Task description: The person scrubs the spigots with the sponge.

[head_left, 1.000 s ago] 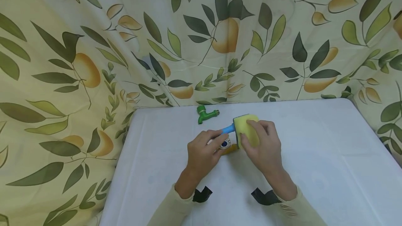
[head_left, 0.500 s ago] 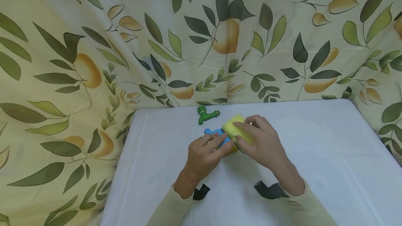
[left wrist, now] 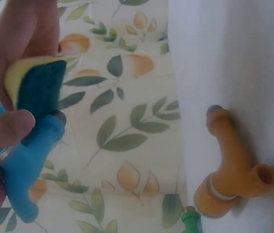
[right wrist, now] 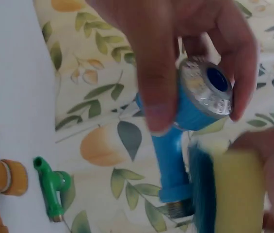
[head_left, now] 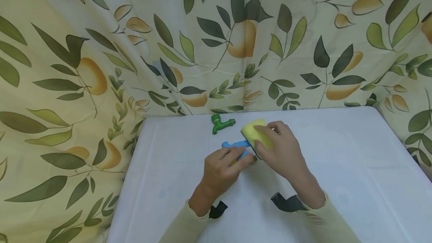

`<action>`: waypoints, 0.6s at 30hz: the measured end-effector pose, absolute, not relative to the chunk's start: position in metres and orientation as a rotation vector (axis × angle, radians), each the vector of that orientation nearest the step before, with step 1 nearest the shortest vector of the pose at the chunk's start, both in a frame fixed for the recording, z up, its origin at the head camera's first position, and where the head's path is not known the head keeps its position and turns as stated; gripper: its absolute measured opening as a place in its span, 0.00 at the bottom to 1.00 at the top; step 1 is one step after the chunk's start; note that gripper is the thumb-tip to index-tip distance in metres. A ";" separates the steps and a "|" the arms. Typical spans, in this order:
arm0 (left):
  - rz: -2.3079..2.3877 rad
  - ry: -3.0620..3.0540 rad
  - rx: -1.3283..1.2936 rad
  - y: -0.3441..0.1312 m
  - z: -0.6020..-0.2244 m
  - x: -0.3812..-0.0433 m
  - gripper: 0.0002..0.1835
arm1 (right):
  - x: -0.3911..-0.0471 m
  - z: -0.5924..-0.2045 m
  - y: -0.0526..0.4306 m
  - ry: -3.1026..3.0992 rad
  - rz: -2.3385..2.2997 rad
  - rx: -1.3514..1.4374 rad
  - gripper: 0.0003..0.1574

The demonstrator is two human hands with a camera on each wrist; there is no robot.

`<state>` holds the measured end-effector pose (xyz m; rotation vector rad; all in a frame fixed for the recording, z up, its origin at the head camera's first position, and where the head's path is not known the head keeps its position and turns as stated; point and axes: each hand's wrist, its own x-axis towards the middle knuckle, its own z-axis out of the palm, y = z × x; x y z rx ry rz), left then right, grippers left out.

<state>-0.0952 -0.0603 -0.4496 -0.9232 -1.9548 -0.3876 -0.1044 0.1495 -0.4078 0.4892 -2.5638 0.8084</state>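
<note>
A leafy curtain point(head_left: 209, 74) backs the white table point(head_left: 337, 153). Above its middle I see the left hand point(head_left: 222, 167) gripping a blue tap point(right wrist: 169, 160), its silver cap point(right wrist: 199, 90) unreadably blurred, and the right hand point(head_left: 282, 155) pinching a sponge point(head_left: 252, 129) against it.

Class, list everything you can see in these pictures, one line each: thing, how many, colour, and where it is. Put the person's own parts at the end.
table: one, white, below the hands
printed cloth: count unclear, cream with green leaves and orange fruit, behind and beside the table
blue tap: one, blue with silver trim, in the left hand
sponge: one, yellow with a dark green side, in the right hand
orange tap: one, orange, on the table, mostly hidden in the head view
green tap: one, green, near the table's far edge
black pieces: two, black, one at each wrist
sleeves: two, pale beige, on the forearms
left hand: one, bare, gripping the blue tap
right hand: one, bare, gripping the sponge
</note>
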 end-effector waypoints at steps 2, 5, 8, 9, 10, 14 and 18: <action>-0.472 -1.982 -0.906 -0.061 -0.448 -0.095 0.12 | -0.102 -0.413 0.150 -2.497 0.812 0.534 0.23; -0.691 -2.065 -0.848 -0.063 -0.446 -0.094 0.16 | -0.100 -0.420 0.153 -2.398 0.824 0.501 0.25; -1.025 -2.142 -0.725 -0.063 -0.444 -0.092 0.22 | -0.098 -0.429 0.153 -2.310 0.864 0.434 0.26; -1.148 -2.153 -0.667 -0.064 -0.443 -0.091 0.23 | -0.097 -0.432 0.152 -2.276 0.855 0.456 0.26; -1.272 -2.155 -0.605 -0.064 -0.441 -0.090 0.24 | -0.095 -0.435 0.151 -2.240 0.836 0.501 0.25; -1.656 -2.138 -0.418 -0.066 -0.437 -0.089 0.23 | -0.094 -0.444 0.149 -2.091 0.731 0.640 0.26; -1.859 -2.109 -0.352 -0.068 -0.435 -0.090 0.22 | -0.097 -0.448 0.149 -2.045 0.730 0.561 0.27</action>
